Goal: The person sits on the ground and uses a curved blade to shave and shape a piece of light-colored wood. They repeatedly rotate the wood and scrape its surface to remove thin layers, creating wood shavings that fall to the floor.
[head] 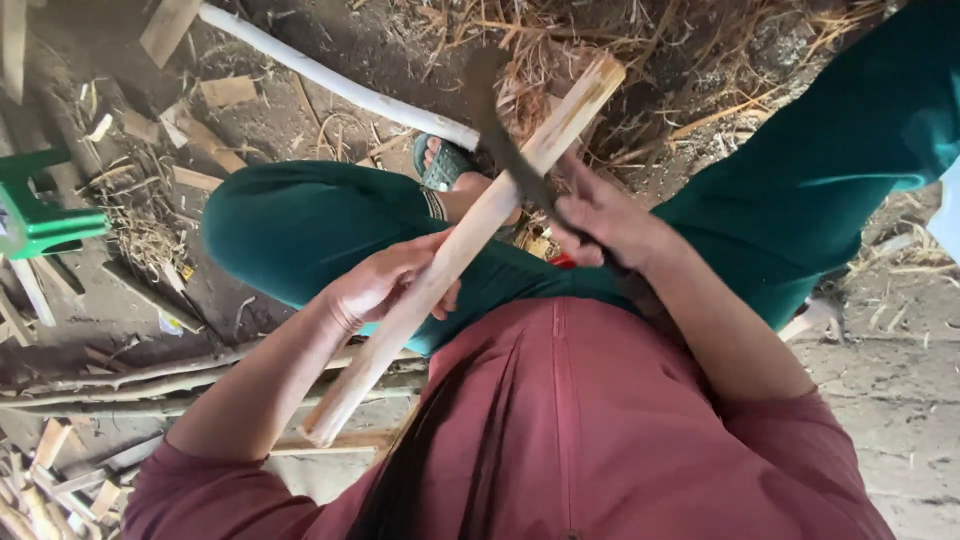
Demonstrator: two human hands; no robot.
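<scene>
My left hand (385, 285) grips a long pale wooden stick (470, 235) near its middle. The stick slants from lower left to upper right across my lap. My right hand (605, 222) is closed on the handle of a dark curved blade (497, 125), whose edge lies against the stick's upper part. My legs in green trousers (310, 225) are crossed beneath, and a foot in a green sandal (445, 165) shows behind the stick.
A long white pole (330, 78) lies on the dirt floor behind. Wood offcuts and dry straw (560, 40) litter the ground. A green plastic stool (40, 215) stands at the left. Thin sticks (130, 385) lie in a pile at lower left.
</scene>
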